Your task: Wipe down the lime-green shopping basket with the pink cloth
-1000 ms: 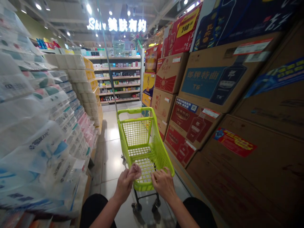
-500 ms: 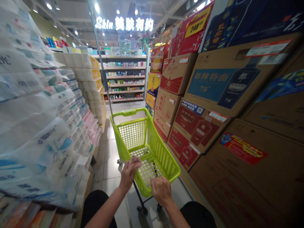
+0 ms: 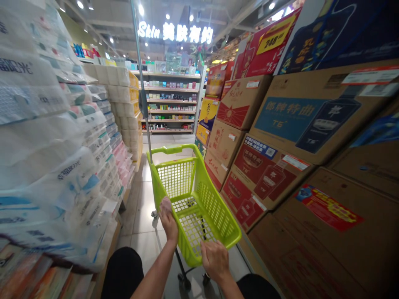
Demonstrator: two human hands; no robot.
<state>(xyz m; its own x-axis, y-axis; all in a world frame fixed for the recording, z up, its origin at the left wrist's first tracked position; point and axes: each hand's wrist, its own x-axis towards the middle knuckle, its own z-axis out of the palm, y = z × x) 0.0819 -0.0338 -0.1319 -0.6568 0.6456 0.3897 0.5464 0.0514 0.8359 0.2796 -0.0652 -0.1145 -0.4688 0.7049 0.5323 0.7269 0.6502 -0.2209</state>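
A lime-green shopping cart [image 3: 215,207] with a lattice basket stands right in front of me, its basket holding nothing that I can see. My left hand [image 3: 168,223] is against the outside of the basket's left wall, closed around a small pinkish cloth [image 3: 166,205]. Over the near rim of the basket my right hand [image 3: 215,258] is curled in a fist, gripping the cart. A tall grey pole [image 3: 142,89] rises from the cart's far left corner beside the handle [image 3: 174,148].
Stacked packs of tissue paper [image 3: 75,174] line the left side. Cardboard liquor cartons [image 3: 286,108] are piled on the right. Shelves of small goods [image 3: 170,99] stand beyond the tiled floor [image 3: 141,199]. My knees [image 3: 123,270] are low in view.
My left hand has moved from above the basket's near left part to the outer left wall, with the cloth. My right hand stays at the near rim. The view has shifted slightly left.
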